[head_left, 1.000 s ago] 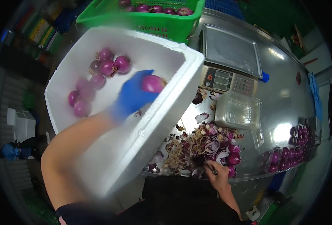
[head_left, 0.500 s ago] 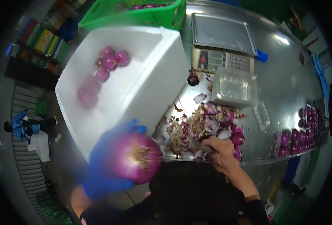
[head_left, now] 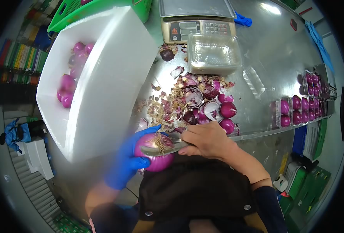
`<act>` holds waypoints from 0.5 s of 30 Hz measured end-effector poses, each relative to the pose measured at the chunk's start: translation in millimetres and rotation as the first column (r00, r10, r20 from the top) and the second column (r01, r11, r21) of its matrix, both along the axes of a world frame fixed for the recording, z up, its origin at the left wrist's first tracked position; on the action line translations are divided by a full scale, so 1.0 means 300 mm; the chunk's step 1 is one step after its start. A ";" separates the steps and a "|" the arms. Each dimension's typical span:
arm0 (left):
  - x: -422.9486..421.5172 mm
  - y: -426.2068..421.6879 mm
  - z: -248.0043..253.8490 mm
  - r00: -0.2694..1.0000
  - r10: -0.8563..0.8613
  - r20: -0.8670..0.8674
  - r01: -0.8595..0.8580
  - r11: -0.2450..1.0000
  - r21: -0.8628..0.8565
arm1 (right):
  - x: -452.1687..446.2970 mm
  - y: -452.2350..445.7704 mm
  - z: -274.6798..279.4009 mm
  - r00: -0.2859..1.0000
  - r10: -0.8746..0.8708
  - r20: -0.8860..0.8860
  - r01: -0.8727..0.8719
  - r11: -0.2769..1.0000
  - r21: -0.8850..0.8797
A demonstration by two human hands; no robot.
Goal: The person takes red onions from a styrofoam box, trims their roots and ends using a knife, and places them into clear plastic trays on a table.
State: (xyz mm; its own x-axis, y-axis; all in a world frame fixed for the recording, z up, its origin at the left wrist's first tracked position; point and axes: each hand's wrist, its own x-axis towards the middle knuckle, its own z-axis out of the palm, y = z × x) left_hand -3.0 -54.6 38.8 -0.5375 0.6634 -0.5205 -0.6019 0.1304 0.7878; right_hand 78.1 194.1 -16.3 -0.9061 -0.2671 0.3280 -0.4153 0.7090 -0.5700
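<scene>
In my left hand [head_left: 126, 163], gloved in blue, sits a large red onion [head_left: 150, 155] with its root tuft turned up toward me. My bare right hand [head_left: 205, 140] is closed on a knife [head_left: 156, 150], whose blade lies across the onion beside the roots. Just beyond both hands, a heap of onion skins and root trimmings [head_left: 187, 97] covers the metal table. Peeled red onions [head_left: 227, 110] rest at the heap's right side, near my right hand.
A white foam box [head_left: 113, 73] holding several onions stands at the left, with a green crate [head_left: 135, 9] behind it. Further back are a weighing scale [head_left: 199, 29] and stacked clear trays [head_left: 214, 54]. Packed onions [head_left: 296, 108] line the right edge. A person in blue [head_left: 18, 134] is far left.
My left hand has brought the onion right and over in front of me, away from the foam box. My right hand has raised the knife from the trimmings to the onion. The view has shifted.
</scene>
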 end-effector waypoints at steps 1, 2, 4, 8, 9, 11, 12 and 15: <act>-0.001 0.018 0.013 1.000 -0.026 0.006 0.026 1.000 -0.002 | 0.004 -0.003 0.006 1.000 0.000 -0.006 -0.001 1.000 -0.009; -0.004 0.034 0.023 0.999 -0.052 0.012 0.052 0.999 -0.002 | 0.004 -0.004 0.017 1.000 -0.001 -0.007 0.001 1.000 0.003; -0.013 0.052 0.030 0.994 -0.106 -0.011 0.106 0.994 -0.015 | 0.005 -0.003 0.037 1.000 0.001 -0.004 -0.001 1.000 0.027; -0.011 0.031 0.008 0.997 -0.076 -0.016 0.075 0.996 -0.056 | 0.020 0.049 -0.095 0.996 -0.085 0.001 0.085 0.993 0.080; -0.011 0.019 0.018 0.995 -0.076 -0.065 0.072 0.996 -0.052 | 0.039 0.108 -0.211 0.990 -0.141 -0.001 0.140 0.983 0.121; -0.015 -0.001 0.038 0.983 -0.070 -0.171 0.064 0.997 -0.039 | 0.033 0.132 -0.243 0.977 -0.191 0.097 0.184 0.980 0.075; -0.007 -0.010 0.032 0.976 -0.021 -0.217 0.001 0.996 -0.092 | 0.046 0.121 -0.241 0.965 -0.169 0.202 0.176 0.984 -0.017; -0.021 0.036 0.000 0.931 0.063 -0.360 -0.091 0.994 -0.061 | 0.012 0.048 -0.142 0.903 -0.129 0.410 0.266 0.917 -0.297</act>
State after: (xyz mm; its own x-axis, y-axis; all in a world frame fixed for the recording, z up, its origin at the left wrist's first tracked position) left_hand -9.3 -43.7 38.7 -0.7448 0.5793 -0.3312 -0.2930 0.1620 0.9423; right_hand 81.7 208.4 -58.8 -0.9999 -0.0045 -0.0093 0.0059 0.4891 -0.8722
